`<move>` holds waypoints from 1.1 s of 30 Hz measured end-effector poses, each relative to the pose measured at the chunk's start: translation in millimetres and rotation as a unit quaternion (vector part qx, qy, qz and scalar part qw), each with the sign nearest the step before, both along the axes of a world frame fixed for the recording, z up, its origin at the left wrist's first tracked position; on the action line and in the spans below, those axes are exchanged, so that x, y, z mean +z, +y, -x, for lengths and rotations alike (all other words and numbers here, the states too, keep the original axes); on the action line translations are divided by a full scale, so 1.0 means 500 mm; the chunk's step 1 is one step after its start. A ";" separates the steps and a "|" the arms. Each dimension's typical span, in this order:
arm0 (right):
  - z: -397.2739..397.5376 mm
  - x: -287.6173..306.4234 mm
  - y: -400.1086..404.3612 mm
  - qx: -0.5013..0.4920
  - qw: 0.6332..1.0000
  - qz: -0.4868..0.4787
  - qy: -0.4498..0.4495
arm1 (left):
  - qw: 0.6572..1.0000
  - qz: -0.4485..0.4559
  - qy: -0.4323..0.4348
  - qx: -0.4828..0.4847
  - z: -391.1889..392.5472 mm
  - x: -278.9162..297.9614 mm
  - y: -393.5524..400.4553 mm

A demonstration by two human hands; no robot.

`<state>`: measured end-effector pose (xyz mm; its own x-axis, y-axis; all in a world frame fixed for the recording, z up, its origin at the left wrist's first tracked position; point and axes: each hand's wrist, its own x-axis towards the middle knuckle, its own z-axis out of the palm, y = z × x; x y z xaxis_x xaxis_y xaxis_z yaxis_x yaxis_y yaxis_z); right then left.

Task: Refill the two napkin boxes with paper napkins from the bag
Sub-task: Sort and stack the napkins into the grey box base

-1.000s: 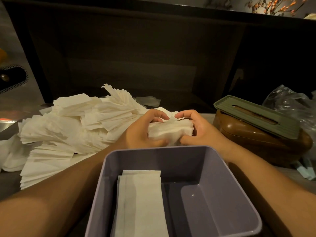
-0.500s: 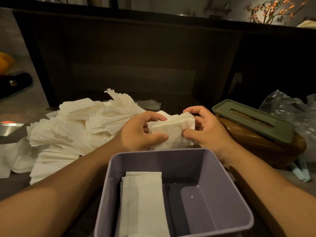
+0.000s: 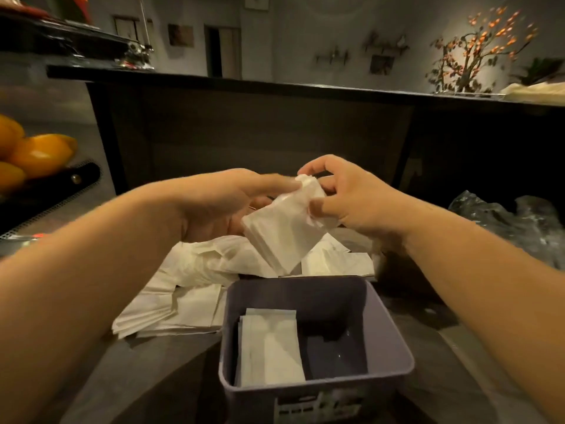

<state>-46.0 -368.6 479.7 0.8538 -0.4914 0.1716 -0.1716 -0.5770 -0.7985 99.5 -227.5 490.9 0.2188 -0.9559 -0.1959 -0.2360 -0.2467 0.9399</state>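
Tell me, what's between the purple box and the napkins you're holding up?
In the head view, loose white napkins lie on the table between the purple box and the held stack, which both hands grip above them.

White napkin stack [image 3: 284,237] tilted above purple box [image 3: 394,347] — part-filled.

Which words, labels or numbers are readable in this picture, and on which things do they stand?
None can be read.
Box front: a white print, cut off by the frame and too blurred to read.
Wall pictures: too small and blurred to show any text.
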 end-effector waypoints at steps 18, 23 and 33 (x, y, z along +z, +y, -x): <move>0.088 -0.021 0.160 -0.056 0.924 -0.368 0.082 | 0.973 0.029 0.170 0.151 0.136 -0.043 0.129; 0.090 -0.031 0.171 -0.081 0.925 -0.352 0.117 | 0.982 0.032 -0.049 0.178 0.128 -0.064 0.143; 0.064 -0.077 0.178 -0.073 0.899 -0.292 0.319 | 0.933 0.085 -0.331 0.115 0.125 -0.106 0.160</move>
